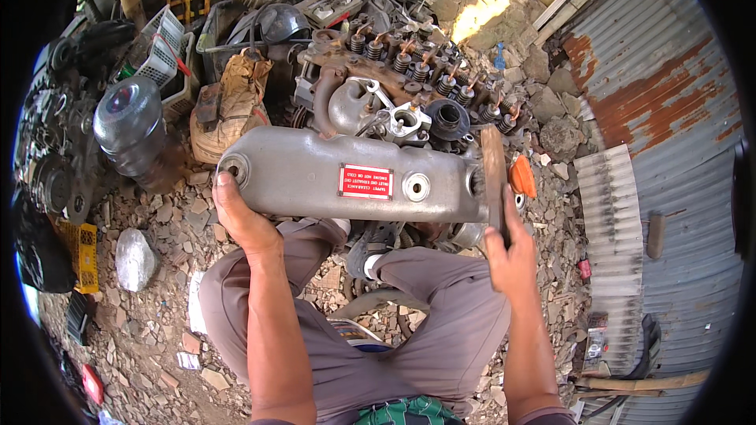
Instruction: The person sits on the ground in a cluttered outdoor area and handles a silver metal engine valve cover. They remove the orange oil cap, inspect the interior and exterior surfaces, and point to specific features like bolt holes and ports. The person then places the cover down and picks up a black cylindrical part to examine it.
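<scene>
A long grey metal engine cover [315,173] with a red label sits across my knees, in front of a rusty engine head [409,71] with rows of valve springs. My left hand [240,216] grips the cover's left end, thumb up by a round hole. My right hand [510,256] holds a flat wooden stick [494,177] upright against the cover's right end. An orange cap [521,175] sits just right of the stick.
Stony rubble covers the ground. A large clear plastic bottle [130,122] and a white crate [161,51] stand at the left, with dark engine parts [55,149] beyond. Corrugated metal sheets [661,110] lie at the right. A grey stone [135,258] rests lower left.
</scene>
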Demonstrator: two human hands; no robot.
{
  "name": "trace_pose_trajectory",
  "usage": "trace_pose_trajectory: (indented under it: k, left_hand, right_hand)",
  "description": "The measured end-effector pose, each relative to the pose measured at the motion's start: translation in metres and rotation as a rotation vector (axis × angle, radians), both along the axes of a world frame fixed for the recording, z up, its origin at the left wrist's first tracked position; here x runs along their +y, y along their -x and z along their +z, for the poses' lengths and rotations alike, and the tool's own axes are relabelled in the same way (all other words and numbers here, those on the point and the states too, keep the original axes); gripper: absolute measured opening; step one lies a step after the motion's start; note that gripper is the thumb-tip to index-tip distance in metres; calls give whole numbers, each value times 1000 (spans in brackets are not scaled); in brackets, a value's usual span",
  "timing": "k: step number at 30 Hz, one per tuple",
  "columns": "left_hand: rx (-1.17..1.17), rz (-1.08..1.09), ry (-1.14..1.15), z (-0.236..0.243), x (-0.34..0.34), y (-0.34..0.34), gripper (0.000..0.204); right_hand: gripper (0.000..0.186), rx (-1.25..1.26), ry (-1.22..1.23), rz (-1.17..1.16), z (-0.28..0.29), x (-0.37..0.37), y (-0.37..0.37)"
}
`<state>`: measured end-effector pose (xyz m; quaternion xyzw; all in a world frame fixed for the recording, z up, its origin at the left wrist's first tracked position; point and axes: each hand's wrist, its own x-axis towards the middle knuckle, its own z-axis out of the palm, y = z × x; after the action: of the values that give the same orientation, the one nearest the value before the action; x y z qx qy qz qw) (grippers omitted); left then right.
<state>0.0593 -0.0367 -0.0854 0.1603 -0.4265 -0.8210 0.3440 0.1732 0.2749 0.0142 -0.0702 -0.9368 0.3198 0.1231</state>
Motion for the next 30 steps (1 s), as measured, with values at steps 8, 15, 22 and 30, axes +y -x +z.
trace_pose_trajectory:
  k: [8,15,22,30]
  left_hand:
    - [-64,24,75,-7,-5,3,52]
    - [-67,10,56,-2,-1,1,52]
    - [-61,-12,35,-6,-4,0,51]
    - [-63,-39,37,-6,-6,-3,51]
  right_hand:
    - [61,178,268,-8,2,7,12]
    - [65,33,267,-77,-4,6,10]
    - [64,44,79,-30,-5,3,8]
    - [68,-77,71,-20,-2,-13,-7]
